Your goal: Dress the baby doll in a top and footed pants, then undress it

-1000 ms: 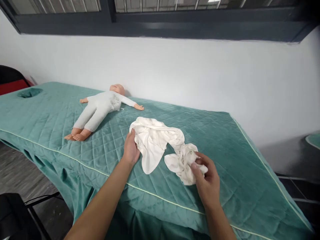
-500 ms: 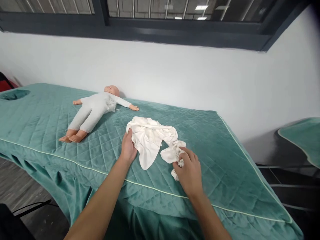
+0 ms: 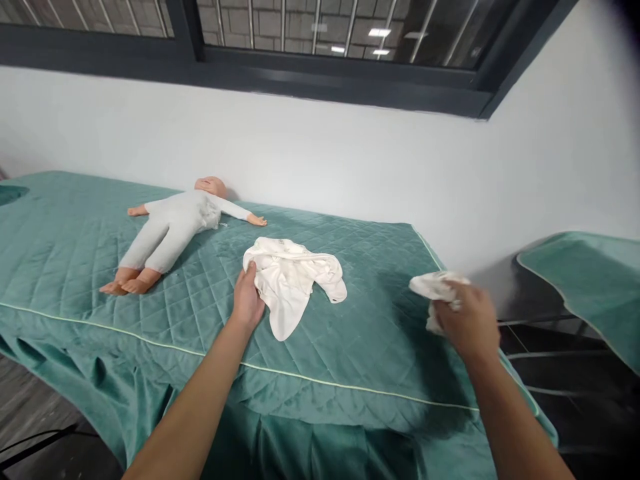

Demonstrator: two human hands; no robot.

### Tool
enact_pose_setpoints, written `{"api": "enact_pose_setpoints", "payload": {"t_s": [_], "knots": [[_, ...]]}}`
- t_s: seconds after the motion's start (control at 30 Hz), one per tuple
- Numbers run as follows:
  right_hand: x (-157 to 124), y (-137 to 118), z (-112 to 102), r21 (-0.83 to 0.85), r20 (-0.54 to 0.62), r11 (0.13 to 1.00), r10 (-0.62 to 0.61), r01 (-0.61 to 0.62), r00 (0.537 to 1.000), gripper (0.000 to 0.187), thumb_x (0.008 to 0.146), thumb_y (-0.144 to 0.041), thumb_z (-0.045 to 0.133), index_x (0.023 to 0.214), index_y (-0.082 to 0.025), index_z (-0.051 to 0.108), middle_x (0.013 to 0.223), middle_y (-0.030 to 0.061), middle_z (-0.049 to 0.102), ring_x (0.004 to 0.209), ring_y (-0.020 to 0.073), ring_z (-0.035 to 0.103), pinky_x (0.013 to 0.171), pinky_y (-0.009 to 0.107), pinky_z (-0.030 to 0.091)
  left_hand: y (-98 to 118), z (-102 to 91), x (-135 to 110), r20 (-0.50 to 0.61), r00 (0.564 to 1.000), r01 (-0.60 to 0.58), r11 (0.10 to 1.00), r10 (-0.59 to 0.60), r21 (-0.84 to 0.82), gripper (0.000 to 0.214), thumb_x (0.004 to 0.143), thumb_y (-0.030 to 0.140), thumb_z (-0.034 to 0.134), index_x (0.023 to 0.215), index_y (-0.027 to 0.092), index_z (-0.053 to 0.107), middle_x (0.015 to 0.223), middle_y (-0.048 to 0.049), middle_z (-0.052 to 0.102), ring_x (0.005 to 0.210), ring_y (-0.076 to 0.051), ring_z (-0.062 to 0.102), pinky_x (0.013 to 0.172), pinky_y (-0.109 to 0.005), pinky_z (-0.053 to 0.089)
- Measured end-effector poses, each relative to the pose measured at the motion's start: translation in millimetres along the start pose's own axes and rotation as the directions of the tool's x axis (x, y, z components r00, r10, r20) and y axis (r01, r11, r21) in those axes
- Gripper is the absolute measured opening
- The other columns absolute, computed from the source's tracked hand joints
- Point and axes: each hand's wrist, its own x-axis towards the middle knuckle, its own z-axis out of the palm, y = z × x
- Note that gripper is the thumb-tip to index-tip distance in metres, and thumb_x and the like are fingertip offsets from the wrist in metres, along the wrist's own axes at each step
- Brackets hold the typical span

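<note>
A rumpled white baby garment point(image 3: 290, 283) lies on the green quilted bed cover. At its left edge, my left hand point(image 3: 249, 298) is closed with the thumb on top of the fabric. Well to the right, my right hand point(image 3: 470, 320) grips a crumpled white cloth point(image 3: 436, 287), held up over the bed with a shadow beneath it; its exact kind is hard to make out. On the left, a baby doll point(image 3: 170, 223) in a white bodysuit lies on its back, arms spread and feet bare.
The green quilted bed point(image 3: 360, 353) has a pale piped edge and a draped skirt. Behind it stands a white wall point(image 3: 320, 153) under a dark window frame point(image 3: 330, 80). Another green padded surface point(image 3: 590, 267) is at the right.
My right hand has lifted the crumpled white cloth away from the garment and carried it right. My left hand stays at the garment's left edge. The view has shifted slightly right.
</note>
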Motion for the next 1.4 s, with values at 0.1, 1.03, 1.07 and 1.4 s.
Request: {"api": "enact_pose_setpoints", "payload": {"t_s": [0.1,1.03,1.07,1.4], "knots": [[0,26,24,-0.208,0.143,0.978,0.032,-0.002,0.989,0.039,0.086,-0.036,0.053,0.120,-0.023,0.065,0.123,0.0188,0.061,0.108,0.0402,0.058,0.088,0.057,0.047,0,1.0,-1,-0.021,1.000,-0.019,1.000,0.020,0.025,0.030,0.081,0.028,0.076,0.110,0.019,0.067,0.111,-0.0069,0.075,0.103,-0.022,0.071,0.094,-0.035,0.056],[78,-239,-68,0.136,0.131,0.771,-0.636,0.622,0.760,0.033,0.085,-0.016,0.047,0.113,-0.021,0.065,0.103,0.0046,0.073,0.087,0.0231,0.063,0.072,0.031,0.042,172,141.6,-58,0.880,0.474,-0.745,-0.545,-0.025,0.386,0.021,0.092,0.035,0.052,0.103,0.024,0.067,0.092,-0.0041,0.069,0.087,-0.025,0.065,0.077,-0.035,0.043],[78,-234,-73,0.069,0.146,0.772,-0.634,0.632,0.759,0.035,0.086,-0.016,0.046,0.115,-0.021,0.065,0.107,0.0055,0.073,0.090,0.0242,0.064,0.073,0.032,0.042,176,137.7,-58,0.878,0.479,-0.709,-0.598,-0.017,0.375,0.021,0.092,0.031,0.050,0.104,0.025,0.066,0.097,-0.0045,0.070,0.089,-0.025,0.065,0.077,-0.035,0.044],[73,-173,-94,-0.043,0.188,0.880,-0.457,0.472,0.869,0.040,0.083,-0.020,0.045,0.116,-0.026,0.068,0.114,0.0035,0.074,0.099,0.0274,0.067,0.081,0.038,0.049,193,107.2,-26,0.766,0.579,-0.629,-0.445,0.278,0.637,0.029,0.086,0.013,0.045,0.106,0.022,0.063,0.101,-0.0031,0.070,0.094,-0.020,0.063,0.087,-0.034,0.049]]}}
